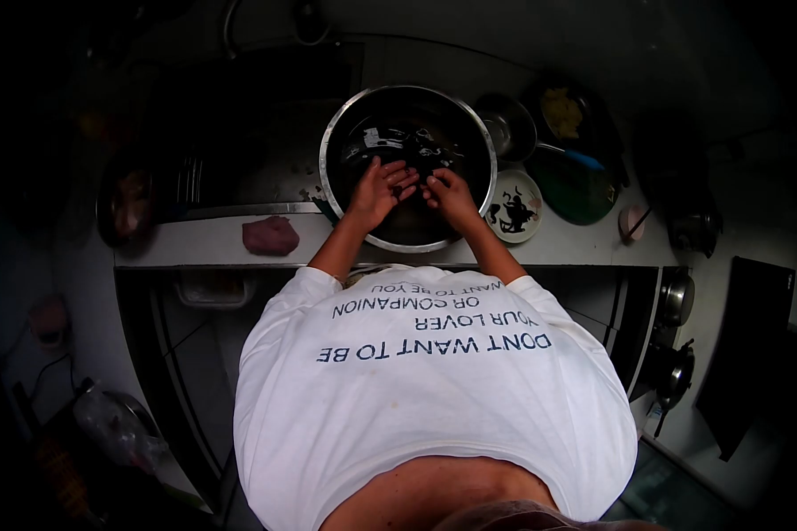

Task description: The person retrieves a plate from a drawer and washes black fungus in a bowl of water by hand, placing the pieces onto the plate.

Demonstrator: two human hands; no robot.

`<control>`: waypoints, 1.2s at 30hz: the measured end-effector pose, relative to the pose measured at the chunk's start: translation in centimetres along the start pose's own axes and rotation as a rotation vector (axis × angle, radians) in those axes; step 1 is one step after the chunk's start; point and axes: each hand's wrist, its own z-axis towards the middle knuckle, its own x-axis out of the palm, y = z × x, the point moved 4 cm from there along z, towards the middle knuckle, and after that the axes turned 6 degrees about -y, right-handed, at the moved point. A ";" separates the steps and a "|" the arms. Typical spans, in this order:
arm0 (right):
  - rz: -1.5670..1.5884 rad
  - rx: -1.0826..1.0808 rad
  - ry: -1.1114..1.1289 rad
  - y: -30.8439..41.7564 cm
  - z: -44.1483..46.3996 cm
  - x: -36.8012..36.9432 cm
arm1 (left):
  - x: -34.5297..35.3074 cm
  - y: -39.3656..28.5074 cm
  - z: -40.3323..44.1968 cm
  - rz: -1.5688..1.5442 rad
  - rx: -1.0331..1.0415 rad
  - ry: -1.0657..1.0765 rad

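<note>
Head view, dim kitchen, person in white T-shirt (434, 389) w/ dark lettering at a pale bench (363, 257). Lg. round metal basin (324, 168) sits on bench directly in front of the person; inside are dark, wet-looking contents (427, 159) w/ bright glints, exact nature unclear. Both hands are over the basin's near half, close tog. L hand (383, 190): palm turned up, grip loosely spread, fingers slightly bent; dark marks show at the fingers, can't tell if bits or shadow. R hand (449, 196): fingers curled, thumb & forefinger close tog. near the L fingertips; can't tell if the grip has hold of anything. Just R of basin, a small white plate (524, 184) holds dark, irregular scraps (518, 212). Behind plate, a metal pan (507, 124) w/ blue-ended handle (582, 159); its contents too dark to make out. Farther R, yellow chunks (561, 112) in a dark dish, & nr the bench's R end a small pink cup (630, 221) w/ a thin stick leaning out. L of basin, a pinkish lump (270, 235) on the bench edge; at far L, a dark bowl w/ pale contents (133, 199), hard to identify.
</note>
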 end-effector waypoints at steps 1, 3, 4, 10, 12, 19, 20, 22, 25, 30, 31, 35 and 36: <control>0.068 0.036 0.016 -0.1 0.0 0.0 | 0.0 0.0 0.1 -0.023 0.007 0.008; 0.161 0.077 0.040 -0.4 -0.3 0.1 | 0.0 -0.1 0.2 -0.070 0.020 0.024; 0.208 0.097 0.053 -0.4 -0.5 0.1 | 0.0 0.0 0.4 -0.029 0.044 0.032; 0.245 0.125 0.153 -0.5 -0.1 0.6 | -0.1 0.2 0.4 0.263 0.093 -0.029; 0.232 0.143 0.150 -0.5 0.0 0.8 | 0.0 0.1 0.2 0.349 0.110 -0.075; 0.113 0.095 0.014 -0.1 0.3 1.3 | 0.4 0.4 -0.8 0.611 0.128 -0.127; 0.099 0.101 0.018 -0.1 0.4 1.4 | 0.4 0.5 -0.7 0.605 0.132 -0.145; 0.070 0.113 0.026 -0.5 0.5 1.6 | -0.2 0.8 -0.5 0.554 0.109 -0.173; 0.140 0.120 0.081 -1.0 0.5 1.7 | -1.0 1.2 -0.2 0.436 0.025 -0.187; 0.050 0.118 0.051 -1.4 -0.2 1.6 | -1.1 1.4 -0.4 0.383 -0.040 -0.197; 0.019 0.108 0.043 -1.0 -0.6 1.8 | -1.2 1.5 -0.3 0.414 -0.023 -0.203; -0.084 0.065 0.044 0.3 -1.4 2.2 | -1.8 1.6 0.1 0.566 0.053 -0.193; -0.148 0.033 0.035 0.3 -1.3 2.1 | -1.9 1.6 0.2 0.612 0.073 -0.180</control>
